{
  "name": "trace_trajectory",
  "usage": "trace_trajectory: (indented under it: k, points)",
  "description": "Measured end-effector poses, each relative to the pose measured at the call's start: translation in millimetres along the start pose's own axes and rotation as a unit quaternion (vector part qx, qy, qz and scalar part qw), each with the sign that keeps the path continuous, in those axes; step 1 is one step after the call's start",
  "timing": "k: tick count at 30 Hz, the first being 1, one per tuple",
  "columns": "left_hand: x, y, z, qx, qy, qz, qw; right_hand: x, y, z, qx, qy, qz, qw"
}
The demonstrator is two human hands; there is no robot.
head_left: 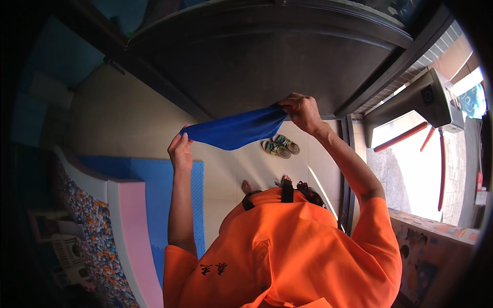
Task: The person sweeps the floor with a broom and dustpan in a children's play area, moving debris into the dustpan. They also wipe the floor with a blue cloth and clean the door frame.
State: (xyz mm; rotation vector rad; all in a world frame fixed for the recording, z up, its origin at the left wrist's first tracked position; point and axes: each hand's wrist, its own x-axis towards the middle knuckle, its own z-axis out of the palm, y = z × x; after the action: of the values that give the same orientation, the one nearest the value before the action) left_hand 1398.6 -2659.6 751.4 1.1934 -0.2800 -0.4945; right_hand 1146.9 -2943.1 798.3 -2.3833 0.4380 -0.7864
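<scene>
A blue cloth (233,129) is stretched out in the air between my two hands, its lower edge hanging in a curve. My left hand (179,150) pinches its left corner between thumb and fingers. At the other end, a little higher, my right hand (303,110) grips the opposite corner, with the fingers curled over it. Behind the cloth stands a dark door panel (277,66); whether the cloth touches it I cannot tell.
On the tiled floor below lies a pair of shoes (280,146), near my bare feet. A blue foam mat (174,195) and a pink-and-white ball-pit wall (134,236) are at left. A turnstile (436,102) with red bars stands at right, beside a printed box (436,241).
</scene>
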Motion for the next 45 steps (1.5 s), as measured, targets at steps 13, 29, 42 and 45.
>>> trace_trajectory:
  k: [13, 29, 42, 45]
  points:
    - [24, 55, -38, -0.028, 0.001, 0.019, 0.999, 24, -41, 14, 0.032, -0.015, -0.011, 0.999]
    - [-6, 105, -84, 0.073, 0.135, 0.111, 0.982, 52, -75, 42, -0.106, -0.039, -0.117, 0.987]
    - [-38, 89, -91, 0.123, 0.174, 0.071, 0.974, 53, -42, 62, -0.025, -0.113, -0.159, 0.98]
    - [-45, 91, -93, 0.142, 0.077, 0.035, 0.986, 52, -33, 52, 0.157, -0.168, -0.022, 0.973]
